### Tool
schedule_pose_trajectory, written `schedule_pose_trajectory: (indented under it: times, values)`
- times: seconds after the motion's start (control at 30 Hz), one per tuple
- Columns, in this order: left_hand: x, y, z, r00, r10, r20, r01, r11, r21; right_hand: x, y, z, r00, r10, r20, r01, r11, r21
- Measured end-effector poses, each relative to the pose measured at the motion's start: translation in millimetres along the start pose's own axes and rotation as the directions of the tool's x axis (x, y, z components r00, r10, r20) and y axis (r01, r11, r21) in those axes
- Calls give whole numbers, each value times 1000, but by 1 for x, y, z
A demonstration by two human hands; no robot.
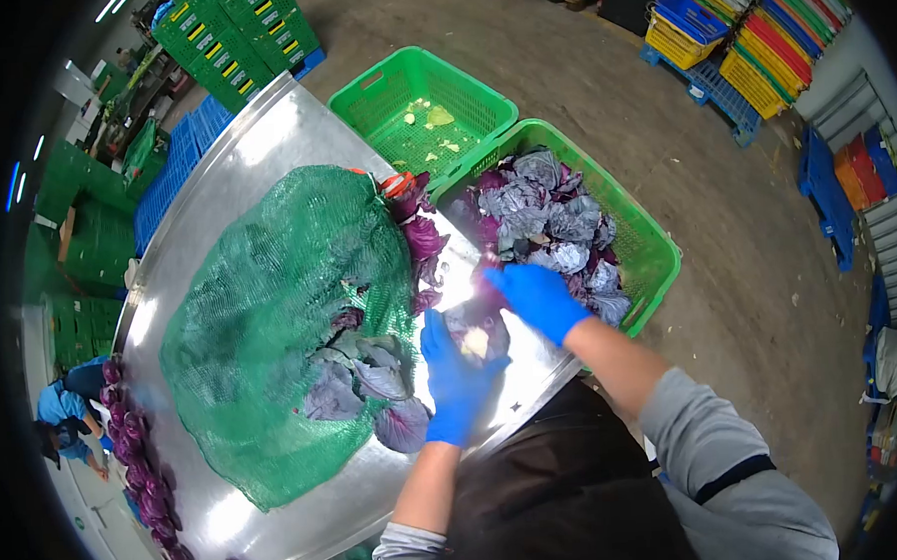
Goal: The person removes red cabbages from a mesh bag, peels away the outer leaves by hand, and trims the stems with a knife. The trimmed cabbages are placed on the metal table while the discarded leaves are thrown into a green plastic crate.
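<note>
A red cabbage point(478, 331), blurred and with its pale cut stem facing up, rests at the near edge of the steel table point(262, 138). My left hand point(460, 380), in a blue glove, steadies it from the near left side with the fingers along it. Just above the cabbage is my right hand point(542, 301), also gloved in blue and smeared by motion; a blurred purple leaf point(487, 276) shows at its fingertips. Loose outer leaves point(358, 379) lie left of my left hand, on a green mesh sack point(280, 307).
A green crate point(658, 261) filled with cabbage leaves point(556, 215) stands against the table's right side. Beyond it is another green crate point(420, 91) with a few leaf scraps. Several red cabbages point(135, 444) line the table's far left edge, where another person point(69, 407) bends over.
</note>
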State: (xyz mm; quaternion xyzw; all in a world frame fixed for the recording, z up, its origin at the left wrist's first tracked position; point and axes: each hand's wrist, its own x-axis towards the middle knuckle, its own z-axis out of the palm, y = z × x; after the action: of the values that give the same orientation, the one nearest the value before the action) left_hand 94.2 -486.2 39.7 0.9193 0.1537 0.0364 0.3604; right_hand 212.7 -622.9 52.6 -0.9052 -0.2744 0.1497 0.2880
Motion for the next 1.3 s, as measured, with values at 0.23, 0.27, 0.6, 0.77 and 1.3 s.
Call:
schedule_pose_trajectory:
  times: [0.23,0.27,0.6,0.77,1.3]
  values:
    - [-13,-41,-14,988,136,69,-51,721,-691,11,43,39,926,330,-184,-289,933,216]
    - [-13,-44,-16,977,185,103,-69,738,-671,9,48,26,843,537,23,-494,757,428]
    - [-27,-25,9,954,189,-234,-221,968,-122,-34,-8,21,987,83,-135,-45,964,263]
    - [-15,11,21,996,-89,28,89,813,-576,-35,-4,16,965,103,-240,-50,975,218]
    - [29,19,-10,645,-101,757,721,-246,-648,10,-20,-32,912,213,351,-240,970,35]
